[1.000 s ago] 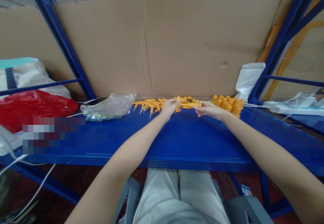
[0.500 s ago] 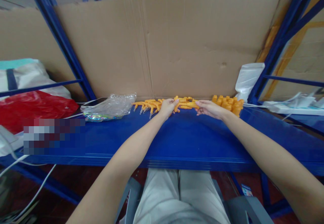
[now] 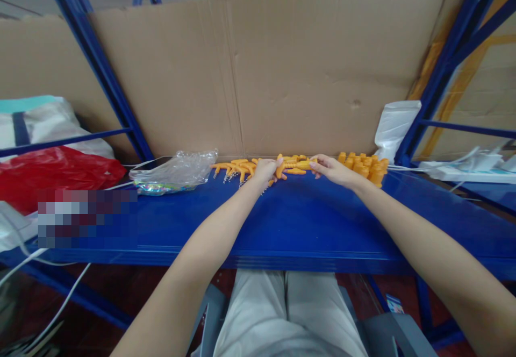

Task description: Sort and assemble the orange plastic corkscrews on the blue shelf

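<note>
Near the back of the blue shelf, my left hand (image 3: 266, 171) is closed on an orange corkscrew handle (image 3: 279, 168) that stands up from the fingers. To its right, my right hand (image 3: 327, 169) pinches the end of a slim orange tube-like piece (image 3: 305, 165). The pinched piece lies roughly level and points toward the left hand; whether the two touch is too small to tell. Beyond the left wrist lies a row of orange corkscrews (image 3: 241, 166) with bare metal spirals. More loose orange pieces (image 3: 296, 171) lie between and behind my hands.
Upright orange pieces (image 3: 365, 168) cluster right of my right hand. A clear plastic bag (image 3: 175, 171) lies left of the corkscrews. A cardboard sheet (image 3: 298, 72) walls the back. A white pouch (image 3: 397, 126) leans by the right post; a red bag (image 3: 60, 174) lies at left.
The orange piece in my right hand has shifted slightly upward and to the left. My left hand stays nearly in place, still on the corkscrew handle.
</note>
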A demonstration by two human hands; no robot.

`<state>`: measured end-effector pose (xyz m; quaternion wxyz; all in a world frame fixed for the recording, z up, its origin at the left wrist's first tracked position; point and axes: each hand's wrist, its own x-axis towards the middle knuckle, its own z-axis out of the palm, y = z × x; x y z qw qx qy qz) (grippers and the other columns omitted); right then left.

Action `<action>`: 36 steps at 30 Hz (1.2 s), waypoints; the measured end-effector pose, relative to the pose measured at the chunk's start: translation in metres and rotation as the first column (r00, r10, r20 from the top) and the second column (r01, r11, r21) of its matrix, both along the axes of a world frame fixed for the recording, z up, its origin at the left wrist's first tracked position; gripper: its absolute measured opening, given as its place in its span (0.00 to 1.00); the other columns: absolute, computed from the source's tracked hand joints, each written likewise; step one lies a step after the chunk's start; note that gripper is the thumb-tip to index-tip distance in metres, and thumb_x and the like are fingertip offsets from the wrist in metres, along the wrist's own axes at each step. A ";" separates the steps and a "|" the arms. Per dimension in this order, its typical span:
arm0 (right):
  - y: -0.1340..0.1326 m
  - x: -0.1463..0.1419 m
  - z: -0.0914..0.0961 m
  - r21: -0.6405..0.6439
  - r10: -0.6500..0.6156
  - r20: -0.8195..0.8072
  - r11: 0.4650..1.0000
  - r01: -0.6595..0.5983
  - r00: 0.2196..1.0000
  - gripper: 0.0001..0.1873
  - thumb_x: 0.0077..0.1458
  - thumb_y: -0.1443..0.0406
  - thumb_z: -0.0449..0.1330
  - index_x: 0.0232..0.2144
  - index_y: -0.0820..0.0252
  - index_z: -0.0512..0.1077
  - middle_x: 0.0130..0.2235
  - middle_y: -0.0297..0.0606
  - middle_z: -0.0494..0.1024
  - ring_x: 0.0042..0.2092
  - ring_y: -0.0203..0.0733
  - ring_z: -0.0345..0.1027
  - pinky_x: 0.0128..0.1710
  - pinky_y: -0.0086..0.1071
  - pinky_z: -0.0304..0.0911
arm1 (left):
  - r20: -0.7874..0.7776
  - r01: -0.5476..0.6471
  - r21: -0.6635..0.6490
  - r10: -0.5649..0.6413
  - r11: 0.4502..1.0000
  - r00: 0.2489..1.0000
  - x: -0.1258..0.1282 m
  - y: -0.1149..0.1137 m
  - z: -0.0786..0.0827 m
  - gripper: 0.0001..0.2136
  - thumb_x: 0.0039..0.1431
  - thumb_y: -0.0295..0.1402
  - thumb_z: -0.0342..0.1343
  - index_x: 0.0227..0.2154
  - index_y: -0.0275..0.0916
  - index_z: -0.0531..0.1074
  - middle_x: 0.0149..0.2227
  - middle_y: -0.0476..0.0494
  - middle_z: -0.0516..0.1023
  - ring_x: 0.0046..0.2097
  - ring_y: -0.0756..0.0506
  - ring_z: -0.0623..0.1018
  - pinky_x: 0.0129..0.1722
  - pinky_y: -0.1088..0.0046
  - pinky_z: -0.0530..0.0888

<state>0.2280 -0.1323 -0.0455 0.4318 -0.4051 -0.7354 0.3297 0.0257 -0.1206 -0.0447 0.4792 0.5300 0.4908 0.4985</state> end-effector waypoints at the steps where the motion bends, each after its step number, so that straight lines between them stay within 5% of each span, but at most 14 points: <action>1: 0.000 0.000 0.001 0.013 -0.001 0.008 1.000 0.001 1.000 0.12 0.52 0.57 0.64 0.30 0.57 0.67 0.23 0.29 0.69 0.25 0.32 0.62 0.27 0.28 0.61 | 0.002 0.008 -0.009 -0.008 1.000 1.000 0.000 0.000 0.000 0.13 0.64 0.30 0.52 0.24 0.31 0.69 0.19 0.43 0.74 0.18 0.52 0.73 0.14 0.80 0.58; 11: 0.002 0.014 -0.004 -0.117 0.041 0.077 0.993 -0.031 0.996 0.13 0.46 0.59 0.66 0.32 0.57 0.69 0.27 0.33 0.74 0.30 0.37 0.69 0.34 0.33 0.67 | -0.113 0.069 0.182 -0.049 0.981 0.992 0.000 -0.007 -0.002 0.09 0.62 0.29 0.55 0.26 0.34 0.66 0.20 0.51 0.74 0.17 0.55 0.72 0.15 0.84 0.60; 16: 0.011 0.019 -0.010 0.216 -0.123 0.463 0.976 0.023 0.878 0.14 0.45 0.58 0.66 0.35 0.58 0.76 0.39 0.41 0.80 0.42 0.49 0.73 0.45 0.42 0.66 | -0.219 0.143 0.341 -0.069 0.929 0.973 0.007 -0.009 -0.010 0.05 0.58 0.28 0.58 0.29 0.36 0.67 0.23 0.53 0.75 0.21 0.56 0.73 0.19 0.84 0.66; 20: 0.009 0.016 -0.008 0.382 -0.265 0.614 0.924 0.014 0.744 0.14 0.51 0.60 0.62 0.41 0.57 0.77 0.46 0.44 0.80 0.48 0.53 0.72 0.50 0.43 0.63 | -0.241 0.144 0.380 -0.052 0.914 0.969 0.009 -0.006 -0.012 0.04 0.56 0.26 0.58 0.30 0.37 0.67 0.22 0.54 0.74 0.22 0.55 0.73 0.21 0.83 0.68; 30: -0.007 0.004 0.006 0.616 -0.550 0.699 0.788 0.005 0.457 0.15 0.59 0.63 0.54 0.45 0.61 0.73 0.47 0.50 0.79 0.49 0.54 0.70 0.46 0.43 0.54 | -0.131 0.072 0.154 -0.052 0.985 0.990 0.013 -0.009 -0.001 0.10 0.63 0.26 0.52 0.25 0.34 0.65 0.17 0.52 0.71 0.18 0.54 0.72 0.16 0.83 0.62; 36: -0.010 0.002 0.005 0.693 -0.615 0.665 0.719 -0.045 0.424 0.14 0.60 0.63 0.52 0.44 0.61 0.73 0.44 0.49 0.79 0.46 0.52 0.68 0.46 0.42 0.50 | -0.066 0.091 0.057 -0.087 0.994 0.994 0.009 -0.014 0.003 0.12 0.65 0.26 0.49 0.24 0.33 0.65 0.18 0.50 0.73 0.19 0.54 0.74 0.15 0.83 0.61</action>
